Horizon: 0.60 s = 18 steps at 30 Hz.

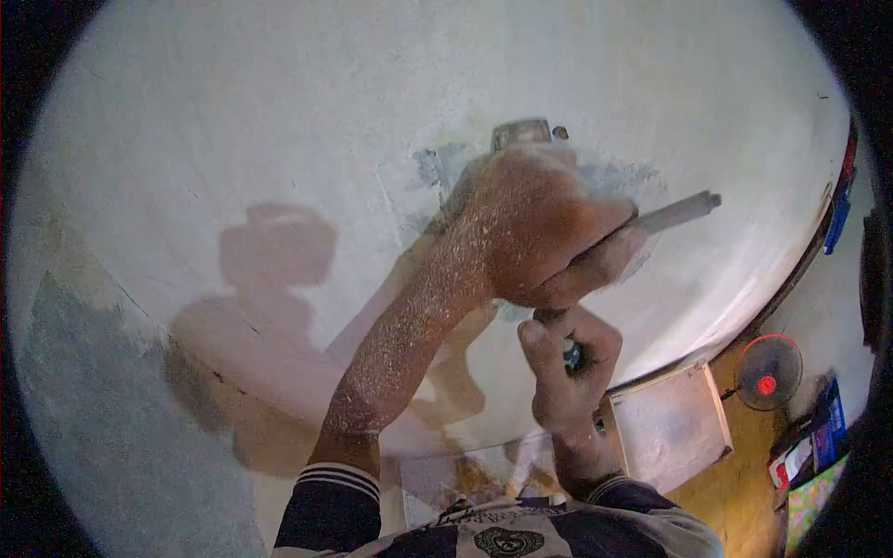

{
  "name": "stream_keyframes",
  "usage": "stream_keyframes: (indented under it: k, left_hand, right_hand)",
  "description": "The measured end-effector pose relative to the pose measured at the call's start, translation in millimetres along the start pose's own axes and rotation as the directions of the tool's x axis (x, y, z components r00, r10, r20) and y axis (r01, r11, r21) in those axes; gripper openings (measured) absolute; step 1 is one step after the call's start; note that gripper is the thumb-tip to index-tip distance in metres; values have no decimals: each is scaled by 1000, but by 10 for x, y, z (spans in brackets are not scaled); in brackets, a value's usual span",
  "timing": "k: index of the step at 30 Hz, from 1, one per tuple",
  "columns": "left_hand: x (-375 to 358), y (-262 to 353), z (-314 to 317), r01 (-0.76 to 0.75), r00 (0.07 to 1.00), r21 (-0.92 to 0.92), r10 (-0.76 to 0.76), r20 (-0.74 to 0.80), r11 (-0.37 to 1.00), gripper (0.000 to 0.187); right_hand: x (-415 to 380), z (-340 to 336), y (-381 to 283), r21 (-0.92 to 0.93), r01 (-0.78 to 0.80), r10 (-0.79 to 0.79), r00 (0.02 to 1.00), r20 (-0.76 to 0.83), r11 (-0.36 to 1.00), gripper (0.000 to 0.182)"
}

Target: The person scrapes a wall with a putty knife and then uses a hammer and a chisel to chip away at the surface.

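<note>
My left hand [539,228], dusty with white powder, reaches across the pale wall [307,102] with its fingers wrapped round a grey bar [684,212] that sticks out to the right. Just above this hand, a small rectangular box or recess [526,135] shows in the wall, with a dark round spot [560,133] beside it. Rough grey patches [433,167] surround that place. Below it is my right hand [577,358], closed, its thumb raised; a small dark, bluish part shows between the fingers, but what it is I cannot make out.
Shadows of the head and arms [270,251] fall on the wall at the left. At the lower right are an open-looking pale box [670,428], a fan with a red centre [766,384], blue and red items [826,437] and a flowered cloth [812,502].
</note>
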<state>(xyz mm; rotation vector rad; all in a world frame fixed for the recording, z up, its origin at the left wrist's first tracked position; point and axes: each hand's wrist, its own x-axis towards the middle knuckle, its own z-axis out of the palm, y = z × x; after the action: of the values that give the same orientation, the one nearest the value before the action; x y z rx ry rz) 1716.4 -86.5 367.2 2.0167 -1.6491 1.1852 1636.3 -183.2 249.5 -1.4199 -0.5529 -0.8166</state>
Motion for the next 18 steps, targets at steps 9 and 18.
stream_keyframes:
  k: [9, 18]
  left_hand:
    - [-50, -113, 111, -40, 998, -156, 33, -47, 987, 32]
    - [-67, -67, 28, -31, 990, -22, 27, -141, 999, 30]
  right_hand:
    - [-15, 15, -74, 133, -65, 62, 998, 26, 989, 25]
    - [78, 86, -83, 118, -65, 66, 998, -8, 991, 31]
